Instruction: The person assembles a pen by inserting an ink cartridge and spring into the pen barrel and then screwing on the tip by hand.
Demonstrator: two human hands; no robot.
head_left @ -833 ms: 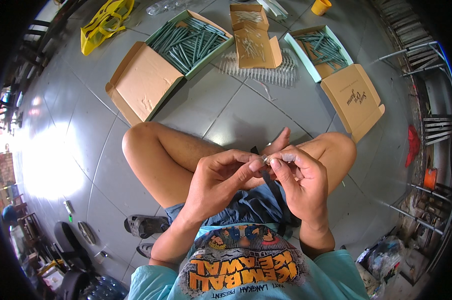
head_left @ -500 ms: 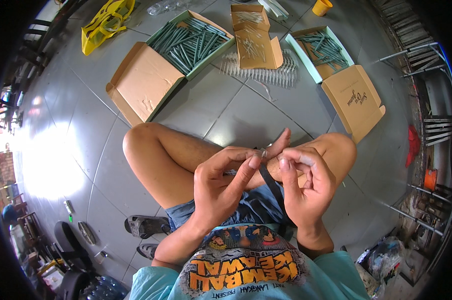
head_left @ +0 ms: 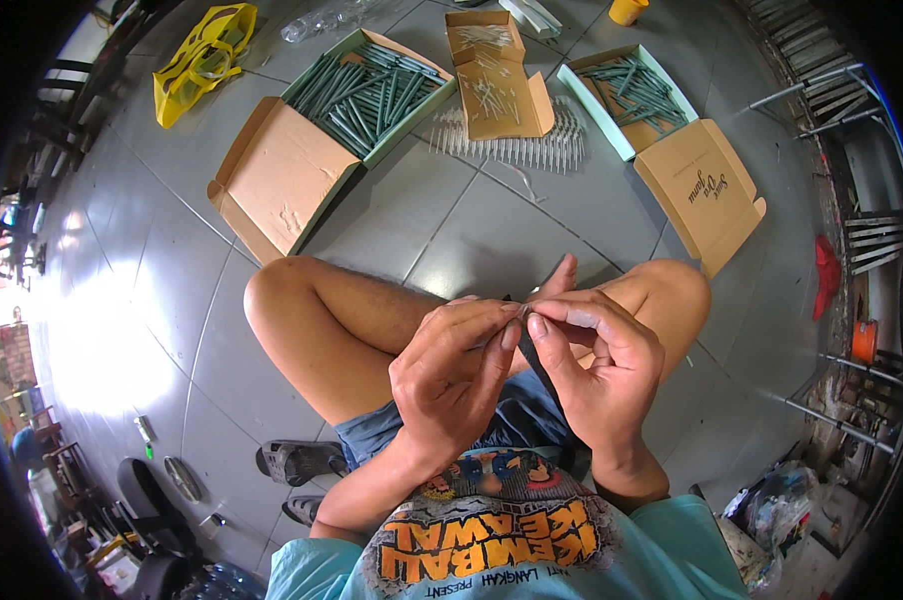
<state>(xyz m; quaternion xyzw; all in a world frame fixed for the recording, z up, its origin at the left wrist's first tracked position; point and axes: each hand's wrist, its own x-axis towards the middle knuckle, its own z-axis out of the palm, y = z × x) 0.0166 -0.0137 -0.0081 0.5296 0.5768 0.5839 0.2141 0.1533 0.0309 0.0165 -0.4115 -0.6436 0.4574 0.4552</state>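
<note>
Fingertips of both hands are meeting over the lap: the left hand (head_left: 450, 375) and right hand (head_left: 597, 375) are pinching together on a thin dark stick (head_left: 542, 368), which is running down behind the right fingers. Keeping both pinches close to its top end is probably steadying it best.

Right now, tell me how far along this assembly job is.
Done, it seems: a row of pale finished pieces lies on the floor by the middle box. In hand: the left hand and right hand pinch a thin dark stick together. Left: the left box and right box hold many greenish sticks.
</note>
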